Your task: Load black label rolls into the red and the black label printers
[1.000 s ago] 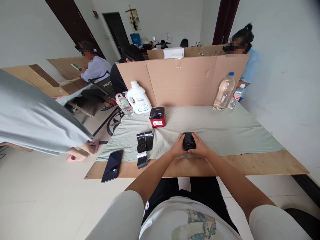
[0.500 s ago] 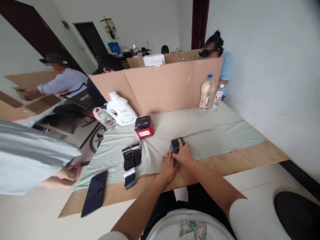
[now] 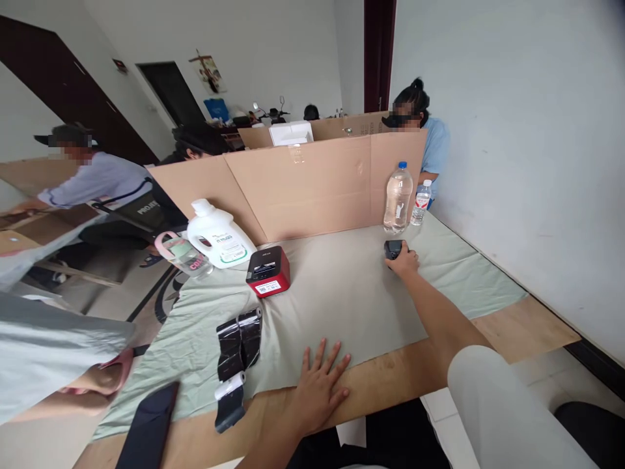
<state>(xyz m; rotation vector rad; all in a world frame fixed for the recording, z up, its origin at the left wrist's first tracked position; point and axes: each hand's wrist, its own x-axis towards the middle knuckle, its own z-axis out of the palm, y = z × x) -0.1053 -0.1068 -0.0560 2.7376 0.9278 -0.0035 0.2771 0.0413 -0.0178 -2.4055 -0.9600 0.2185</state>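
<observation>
My right hand (image 3: pixel 403 262) is stretched out to the far right of the table and grips a small black box-shaped device (image 3: pixel 392 248), which rests on the pale green cloth (image 3: pixel 342 293) just in front of a large clear water bottle (image 3: pixel 398 198). My left hand (image 3: pixel 318 387) lies flat, fingers spread, on the wooden table edge (image 3: pixel 390 371) close to me and holds nothing. Left of that hand lie black-wrapped paper rolls (image 3: pixel 237 339).
A red and black label printer (image 3: pixel 267 271) stands mid-table, with a white detergent jug (image 3: pixel 218 236) and a pink-lidded bottle (image 3: pixel 183 254) to its left. A dark phone (image 3: pixel 149 430) lies at the near left. A cardboard divider (image 3: pixel 303 185) closes the back; people sit beyond it, and a person in grey stands close on my left.
My right hand has carried the black device from in front of me to the far right, near the water bottle. My left hand let go and now rests flat at the table edge.
</observation>
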